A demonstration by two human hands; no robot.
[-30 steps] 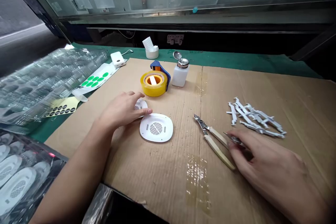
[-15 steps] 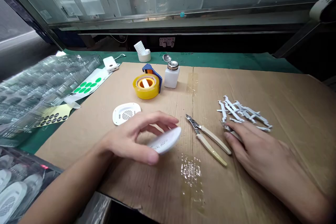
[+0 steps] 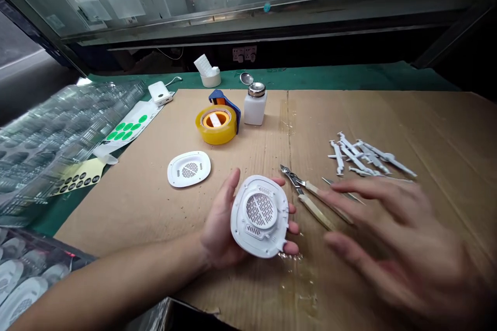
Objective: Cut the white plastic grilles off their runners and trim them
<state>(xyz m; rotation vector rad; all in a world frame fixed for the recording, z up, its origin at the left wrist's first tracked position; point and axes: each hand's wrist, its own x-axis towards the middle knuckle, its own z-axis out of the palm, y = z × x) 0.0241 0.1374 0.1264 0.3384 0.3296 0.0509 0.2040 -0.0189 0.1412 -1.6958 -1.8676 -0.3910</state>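
Note:
My left hand (image 3: pixel 223 225) is palm up, its fingers wrapped round the edge of a white plastic vented cover (image 3: pixel 262 209). The cover's ribbed inner side with a round slotted grille faces up. My right hand (image 3: pixel 396 238), smeared by motion, is raised over the cardboard with its fingers apart and nothing in them. Near its fingertips lies a thin metal tool (image 3: pixel 328 181), partly hidden by the hand. Between the hands rest cutting pliers (image 3: pixel 310 201) with pale handles. A second white vented cover (image 3: pixel 189 169) lies flat to the left.
Several white plastic strips (image 3: pixel 365 158) are piled at the right. A yellow tape roll (image 3: pixel 217 129) in a dispenser and a white pump bottle (image 3: pixel 255 106) stand farther back. Clear plastic trays (image 3: pixel 62 134) and sticker sheets (image 3: pixel 128 126) are at the left, above a bin of covers (image 3: pixel 27 289).
My left hand has turned palm up, showing the cover's inner side. My right hand has let go of the thin metal tool and lifted off the cardboard.

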